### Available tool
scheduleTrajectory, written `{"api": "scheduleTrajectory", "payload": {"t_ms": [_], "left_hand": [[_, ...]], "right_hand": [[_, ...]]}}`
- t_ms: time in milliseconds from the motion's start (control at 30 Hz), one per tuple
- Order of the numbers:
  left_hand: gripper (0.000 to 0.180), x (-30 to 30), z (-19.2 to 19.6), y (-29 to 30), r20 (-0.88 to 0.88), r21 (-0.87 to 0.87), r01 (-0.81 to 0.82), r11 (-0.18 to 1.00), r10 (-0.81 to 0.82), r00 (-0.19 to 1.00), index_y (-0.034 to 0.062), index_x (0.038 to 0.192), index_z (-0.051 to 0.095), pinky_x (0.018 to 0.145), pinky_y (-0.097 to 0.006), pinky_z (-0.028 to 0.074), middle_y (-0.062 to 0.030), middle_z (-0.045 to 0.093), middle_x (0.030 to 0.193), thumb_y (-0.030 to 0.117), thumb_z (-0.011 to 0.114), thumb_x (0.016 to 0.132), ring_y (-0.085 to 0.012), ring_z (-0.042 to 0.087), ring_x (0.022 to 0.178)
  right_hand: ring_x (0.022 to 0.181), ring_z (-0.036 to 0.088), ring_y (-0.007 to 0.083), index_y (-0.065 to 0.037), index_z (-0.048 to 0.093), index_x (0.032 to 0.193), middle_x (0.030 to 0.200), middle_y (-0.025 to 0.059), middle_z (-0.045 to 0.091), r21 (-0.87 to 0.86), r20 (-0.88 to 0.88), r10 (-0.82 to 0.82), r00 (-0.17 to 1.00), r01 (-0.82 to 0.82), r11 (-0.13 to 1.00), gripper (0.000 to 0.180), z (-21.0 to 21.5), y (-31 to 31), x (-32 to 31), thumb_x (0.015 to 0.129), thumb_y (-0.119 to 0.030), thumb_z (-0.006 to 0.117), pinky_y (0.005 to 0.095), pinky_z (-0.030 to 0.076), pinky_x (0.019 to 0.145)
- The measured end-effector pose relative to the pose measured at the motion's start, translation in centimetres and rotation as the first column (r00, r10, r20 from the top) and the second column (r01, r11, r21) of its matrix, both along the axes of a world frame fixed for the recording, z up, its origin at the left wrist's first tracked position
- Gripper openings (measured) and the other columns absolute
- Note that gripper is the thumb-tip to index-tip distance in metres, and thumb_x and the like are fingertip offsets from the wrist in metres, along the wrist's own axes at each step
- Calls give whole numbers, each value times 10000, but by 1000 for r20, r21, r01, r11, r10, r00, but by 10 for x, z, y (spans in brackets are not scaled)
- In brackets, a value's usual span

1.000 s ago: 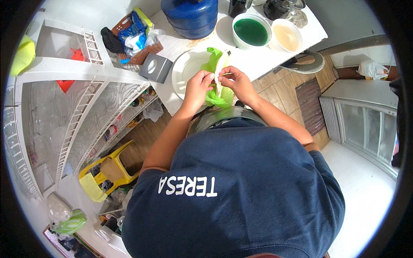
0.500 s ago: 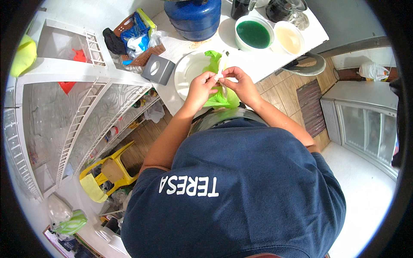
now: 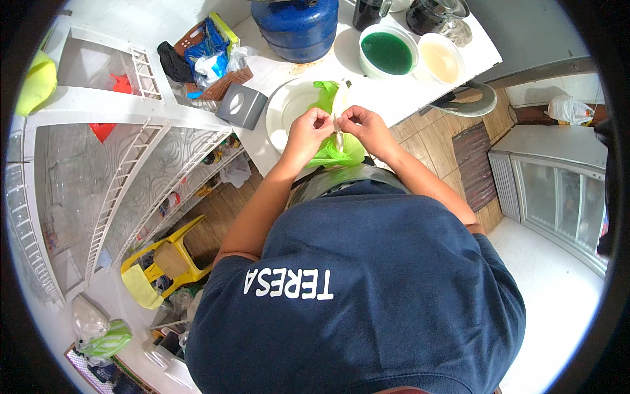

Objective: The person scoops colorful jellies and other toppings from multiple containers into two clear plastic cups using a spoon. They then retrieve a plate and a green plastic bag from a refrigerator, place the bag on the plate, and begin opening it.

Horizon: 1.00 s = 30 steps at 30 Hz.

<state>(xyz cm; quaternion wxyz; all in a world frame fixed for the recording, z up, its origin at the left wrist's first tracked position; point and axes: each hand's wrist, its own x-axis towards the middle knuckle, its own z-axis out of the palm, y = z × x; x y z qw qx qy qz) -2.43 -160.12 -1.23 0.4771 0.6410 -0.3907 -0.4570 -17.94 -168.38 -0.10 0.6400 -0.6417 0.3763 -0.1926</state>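
Note:
Over the near edge of the white table, my left hand (image 3: 307, 132) and my right hand (image 3: 369, 133) are close together with the fingertips pinched. Between them runs a long, pale white strip (image 3: 340, 98), dark at its far tip. My right fingertips press on this strip; whatever my left fingertips pinch is too small to make out. Bright green, crinkled material (image 3: 336, 155) lies under and around the strip, either leaf or thin plastic, I cannot tell. A white round plate (image 3: 281, 108) sits beneath, partly covered by my hands and the green material.
Beyond the plate stands a blue gas cylinder (image 3: 295, 33). A bowl of green liquid (image 3: 387, 54) and a bowl of cream-coloured liquid (image 3: 441, 59) are at the right. A grey tissue box (image 3: 241, 106) and a brown basket (image 3: 226, 82) flank the left. A yellow chair (image 3: 190, 253) stands lower left.
My hands have drawn slightly apart at the fingertips, and the left fingers have come away from the white strip. The strip now shows more between them.

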Motion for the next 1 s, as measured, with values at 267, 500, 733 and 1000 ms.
{"api": "scheduleTrajectory", "payload": {"t_ms": [267,500,733,1000], "left_hand": [[74,5,-3,2,166,97,-98,990,81,983,10,844,546,638,-242,498,-42,612,779,66,587,867,-111,618,711],[179,11,11,7,-136,50,-74,996,80,988,-10,937,607,683,-242,503,-64,650,851,169,601,929,-125,628,739],[177,-10,6,0,-24,-4,-69,998,68,997,-4,970,615,724,-247,498,-48,654,903,161,637,911,-102,607,817],[119,2,-12,0,-319,26,28,999,-18,948,13,947,581,700,-249,495,-41,635,869,125,609,920,-112,597,776]], "right_hand": [[689,525,85,-24,554,788,712,10,574,-3,-90,-45,995,45,999,126,-7,-7,-4,837,-126,610,241,453,663],[779,545,80,-41,536,841,816,-9,565,221,128,-16,992,-13,975,74,-9,-3,-2,873,-88,585,231,467,738],[828,569,93,-52,547,913,859,6,592,387,218,-160,963,65,920,122,-5,5,0,923,-161,599,245,476,788],[847,590,112,-54,560,920,850,13,592,54,17,126,992,-127,991,166,-15,1,-8,923,-209,620,253,489,819]]}}
